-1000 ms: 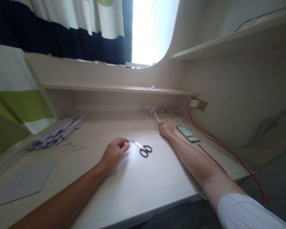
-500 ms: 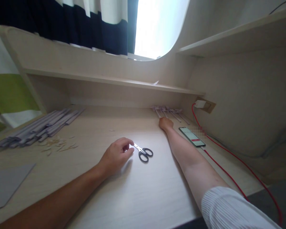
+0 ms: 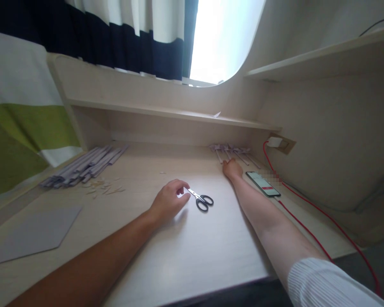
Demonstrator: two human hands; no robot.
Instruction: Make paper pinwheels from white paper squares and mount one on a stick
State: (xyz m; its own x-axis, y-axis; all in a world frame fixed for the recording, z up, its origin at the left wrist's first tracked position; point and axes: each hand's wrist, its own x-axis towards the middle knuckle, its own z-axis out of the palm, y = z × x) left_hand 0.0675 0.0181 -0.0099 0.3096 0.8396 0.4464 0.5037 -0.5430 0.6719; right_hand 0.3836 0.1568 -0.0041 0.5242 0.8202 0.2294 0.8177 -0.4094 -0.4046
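My left hand (image 3: 171, 198) is over the desk, thumb and fingers curved with a gap between them and nothing held. Its fingertips are by the blade tips of black-handled scissors (image 3: 202, 199), which lie on the desk; the tips are partly hidden, so contact is unclear. My right hand (image 3: 233, 169) reaches to the back right, its fingers curled at the lower end of a thin pale paper stick (image 3: 228, 155). That stick is one of several in a row with lilac folded-paper tops (image 3: 233, 149). The fingertips are largely hidden by the hand.
A stack of lilac folded paper strips (image 3: 86, 166) lies at the left, with small scraps (image 3: 104, 186) before it. A grey sheet (image 3: 35, 234) is nearer. A phone (image 3: 263, 183) with a red cable (image 3: 302, 224) lies at the right. A shelf (image 3: 166, 114) spans the back.
The view has shifted, so the desk things appear further right and more of the grey sheet shows. My left hand stays by the scissors; my right hand stays at the sticks, uncovering one stick's lower end.
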